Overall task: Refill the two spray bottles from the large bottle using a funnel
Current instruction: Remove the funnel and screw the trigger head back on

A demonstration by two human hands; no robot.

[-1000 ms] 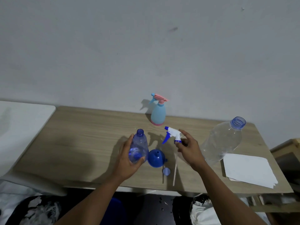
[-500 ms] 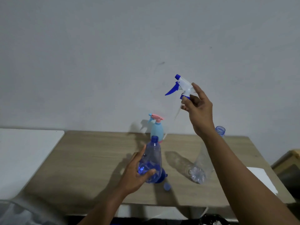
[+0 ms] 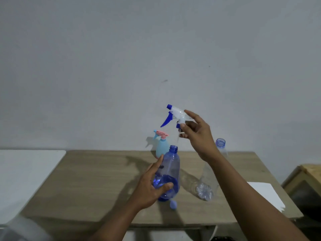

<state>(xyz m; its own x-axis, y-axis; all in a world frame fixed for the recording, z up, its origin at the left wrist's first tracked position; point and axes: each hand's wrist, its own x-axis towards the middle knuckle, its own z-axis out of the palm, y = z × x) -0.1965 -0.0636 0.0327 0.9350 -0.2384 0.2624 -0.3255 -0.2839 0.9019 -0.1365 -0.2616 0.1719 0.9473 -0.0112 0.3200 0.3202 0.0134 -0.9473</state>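
Desk (image 3: 104,180) of pale wood against a plain grey wall, seen from head height. Near the front edge, left hand (image 3: 151,186) curled round the lower belly of a translucent blue spray bottle (image 3: 171,171), thumb in front, fingers behind; bottle upright on the desk, neck open. Above and just right of that neck, right hand (image 3: 196,131) raised in the air, pinching a white-and-blue trigger head (image 3: 175,115) at its collar between thumb and fingertips, other fingers spread; thin dip tube hanging below, too faint to trace. Behind, close to the wall, a pale blue spray bottle (image 3: 161,146) with pink trigger fitted. To the right, a large clear bottle (image 3: 211,174), uncapped, apparently lying with its base toward the camera; contents impossible to judge. Small blue cap (image 3: 173,205) loose on the desk just in front of the held bottle; white paper (image 3: 265,193) at far right.

Thin-walled plastic, probably very light and easy to tip or dent under a hard squeeze, likely slippery once wet. Best held low and wide around the belly, as now, with gentle pressure. Trigger head rigid and light; collar the sensible grip, well away from the floppy tube
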